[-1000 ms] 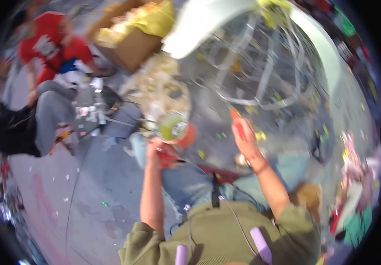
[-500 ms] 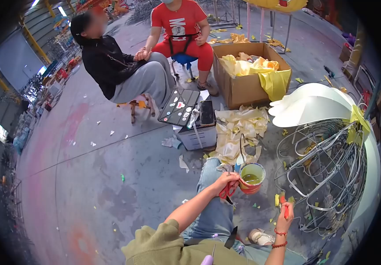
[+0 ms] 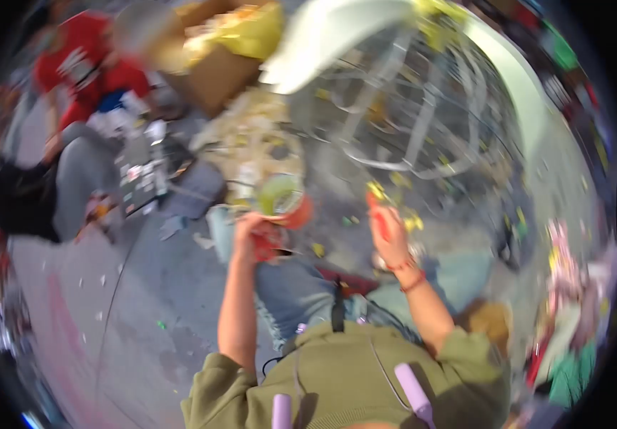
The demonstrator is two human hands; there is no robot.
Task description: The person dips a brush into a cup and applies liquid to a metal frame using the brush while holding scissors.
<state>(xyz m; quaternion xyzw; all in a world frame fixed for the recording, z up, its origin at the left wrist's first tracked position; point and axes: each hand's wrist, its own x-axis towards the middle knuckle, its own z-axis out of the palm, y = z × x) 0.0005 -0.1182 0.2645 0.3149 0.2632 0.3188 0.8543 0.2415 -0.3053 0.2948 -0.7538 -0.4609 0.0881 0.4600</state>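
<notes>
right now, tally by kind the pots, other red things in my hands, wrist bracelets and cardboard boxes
Round reddish pot, greenish inside: 1
Slim red tool with yellow tip, in right hand: 1
Blurred red item at left hand: 1
Thin red bracelets: 2
Brown cardboard box: 1
Total: 6

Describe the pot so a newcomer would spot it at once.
Start at the box near the top and follow the pale scraps down. At their lower end is the pot. Its round, open mouth, greenish inside, sets it apart from the red scissors just below.
</notes>
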